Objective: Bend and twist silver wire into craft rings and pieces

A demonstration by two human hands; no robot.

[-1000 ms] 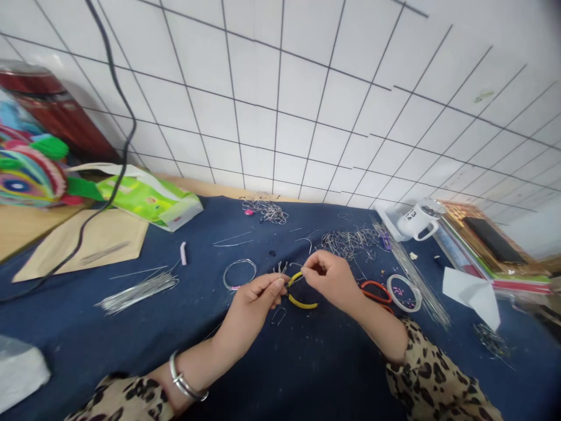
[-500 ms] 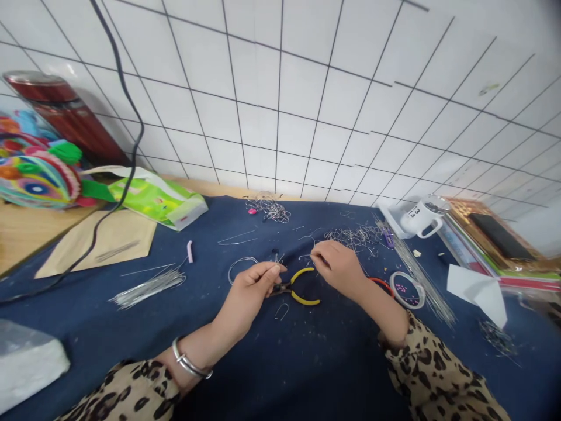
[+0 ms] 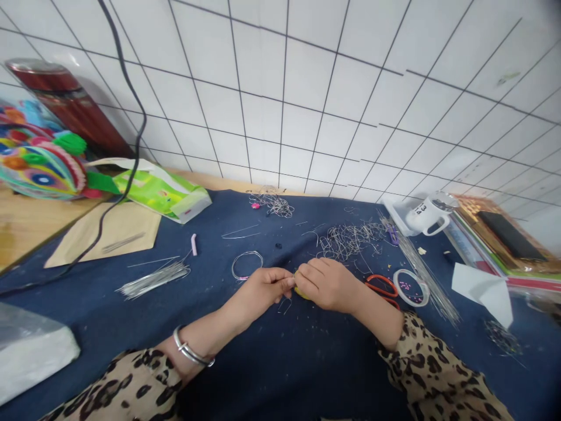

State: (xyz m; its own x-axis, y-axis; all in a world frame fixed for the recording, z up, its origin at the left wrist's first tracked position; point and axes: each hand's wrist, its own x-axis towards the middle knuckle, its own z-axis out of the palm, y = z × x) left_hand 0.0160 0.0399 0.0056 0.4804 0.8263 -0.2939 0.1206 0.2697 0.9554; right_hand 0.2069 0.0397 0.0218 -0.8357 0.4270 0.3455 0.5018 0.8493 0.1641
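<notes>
My left hand point(image 3: 272, 285) is closed in a pinch on a small piece of thin wire, mostly hidden by the fingertips. Touching or nearly touching it, my right hand point(image 3: 326, 283) is closed with bent fingers, and what they grip is hidden. Part of the yellow handle of a pair of pliers point(image 3: 301, 293) shows under the right fingers; I cannot tell whether that hand holds it. A short bent wire point(image 3: 286, 306) lies just below the left fingertips. Behind the left hand is a wire ring point(image 3: 246, 266) with pink beads on it.
Tangled wire point(image 3: 350, 238) and red-handled scissors point(image 3: 382, 286) lie right of centre, by a round dish of beads point(image 3: 411, 287). Straight wires point(image 3: 155, 279) lie left. A white mug point(image 3: 432, 215) stands back right. A black cable point(image 3: 127, 76) hangs at left.
My right hand has moved left and down to meet the left hand, now covering most of the pliers. The left hand has shifted slightly right. The view has shifted a little.
</notes>
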